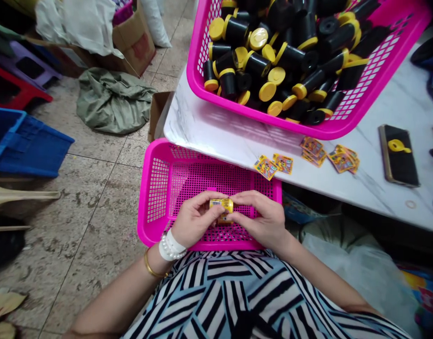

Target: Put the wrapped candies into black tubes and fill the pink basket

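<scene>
Both of my hands meet over a pink basket, around a small cylinder with a yellow printed label. My left hand has its thumb and fingers closed on the cylinder's left part. With thumb and fingertips, my right hand pinches its right end. The fingers partly cover the cylinder, so its ends cannot be made out. On the white table edge, just beyond the basket, lie small orange-yellow printed stickers in loose piles.
A large pink basket on the table holds many black canisters with yellow caps. To the right lies a phone with a yellow piece on it. A blue crate and a grey-green sack are on the floor at left.
</scene>
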`<state>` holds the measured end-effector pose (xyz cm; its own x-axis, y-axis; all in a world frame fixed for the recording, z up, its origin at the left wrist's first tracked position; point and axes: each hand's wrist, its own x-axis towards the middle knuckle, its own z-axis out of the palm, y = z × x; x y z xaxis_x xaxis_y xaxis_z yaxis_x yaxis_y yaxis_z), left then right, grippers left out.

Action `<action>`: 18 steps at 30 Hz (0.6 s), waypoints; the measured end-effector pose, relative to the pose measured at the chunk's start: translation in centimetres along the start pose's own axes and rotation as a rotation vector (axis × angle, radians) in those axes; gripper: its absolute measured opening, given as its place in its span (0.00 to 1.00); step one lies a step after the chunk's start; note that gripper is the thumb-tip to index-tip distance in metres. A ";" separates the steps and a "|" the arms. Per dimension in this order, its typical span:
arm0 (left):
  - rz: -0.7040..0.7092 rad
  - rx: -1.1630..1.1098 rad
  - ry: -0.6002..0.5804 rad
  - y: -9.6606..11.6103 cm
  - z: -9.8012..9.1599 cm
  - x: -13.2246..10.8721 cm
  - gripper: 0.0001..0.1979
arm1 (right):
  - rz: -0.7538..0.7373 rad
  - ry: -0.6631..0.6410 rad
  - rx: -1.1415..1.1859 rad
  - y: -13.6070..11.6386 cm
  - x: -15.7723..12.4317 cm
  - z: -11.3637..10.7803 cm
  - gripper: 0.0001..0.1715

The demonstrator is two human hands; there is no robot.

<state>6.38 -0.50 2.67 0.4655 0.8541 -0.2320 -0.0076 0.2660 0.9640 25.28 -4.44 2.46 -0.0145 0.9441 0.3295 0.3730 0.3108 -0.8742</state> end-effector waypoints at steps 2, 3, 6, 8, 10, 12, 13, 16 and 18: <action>0.141 0.142 0.006 0.2 0.2 0.1 0.11 | 0.211 0.013 0.166 -0.1 -0.4 0.3 0.14; 0.199 0.209 -0.014 0.3 0.2 0.1 0.10 | 0.312 0.010 0.263 -0.2 -0.5 0.5 0.15; 0.299 0.325 -0.089 0.6 0.0 0.5 0.09 | 0.530 0.015 0.484 -0.2 -0.7 0.8 0.19; 0.311 0.350 -0.091 0.5 -0.2 0.7 0.09 | 0.620 0.039 0.550 0.0 -0.6 0.9 0.20; 0.244 0.321 -0.077 0.2 -0.1 0.9 0.09 | 0.682 0.032 0.609 0.4 -0.4 1.0 0.19; 0.078 0.199 -0.088 -0.2 0.1 1.0 0.11 | 0.705 -0.037 0.697 0.7 -0.3 0.9 0.19; -0.015 0.120 -0.090 -0.4 0.3 1.1 0.12 | 0.703 -0.087 0.745 0.8 -0.2 0.8 0.20; -0.205 -0.061 -0.064 -0.8 0.7 1.1 0.17 | 0.663 -0.208 0.823 1.2 -0.1 0.5 0.21; -0.252 -0.171 -0.061 -0.7 0.8 1.1 0.19 | 0.622 -0.202 0.826 1.3 -0.2 0.4 0.15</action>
<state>7.60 -0.07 1.83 0.5239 0.7246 -0.4478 -0.0311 0.5416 0.8400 25.37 -4.20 1.07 -0.2201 0.9402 -0.2600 -0.3797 -0.3281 -0.8650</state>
